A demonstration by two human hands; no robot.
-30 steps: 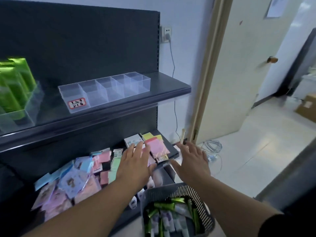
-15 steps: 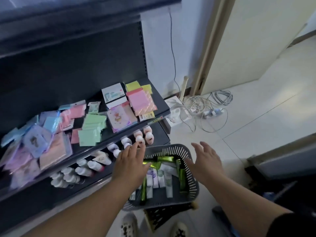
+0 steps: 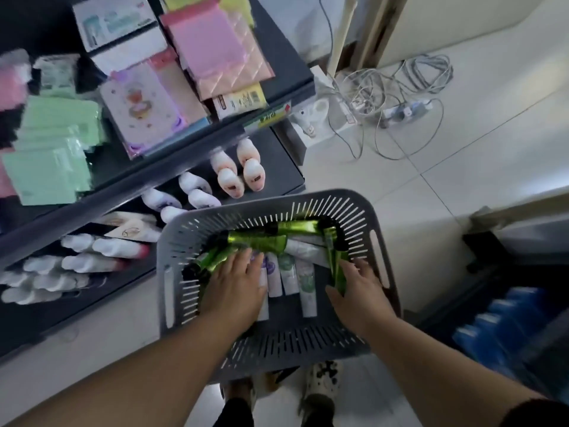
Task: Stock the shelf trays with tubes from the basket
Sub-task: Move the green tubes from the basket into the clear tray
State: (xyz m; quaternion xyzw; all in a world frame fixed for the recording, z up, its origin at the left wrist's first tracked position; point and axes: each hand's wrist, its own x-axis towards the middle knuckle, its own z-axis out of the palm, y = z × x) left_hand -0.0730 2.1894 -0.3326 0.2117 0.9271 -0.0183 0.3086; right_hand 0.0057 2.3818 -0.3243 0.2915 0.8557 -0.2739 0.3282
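Note:
A grey slotted basket (image 3: 363, 217) stands on the floor below me, holding several shiny green tubes (image 3: 261, 240) and white tubes (image 3: 289, 272). My left hand (image 3: 234, 288) lies flat inside it, fingers spread over green tubes on the left and the white tubes, gripping nothing. At the basket's right side my right hand (image 3: 360, 294) has thumb and fingers on either side of upright green tubes (image 3: 335, 263). The clear shelf trays are out of view.
The dark shelf (image 3: 277, 57) at the left carries pink, green and white packets; the lower shelf (image 3: 286, 167) holds white bottles. Tangled cables and a power strip (image 3: 403, 110) lie on the tiled floor. Blue items (image 3: 505, 328) sit at the right. My shoes (image 3: 323, 377) show under the basket.
My view has dropped from the upper shelf with its trays to the basket. Both hands have gone down from above the basket into it and onto the tubes.

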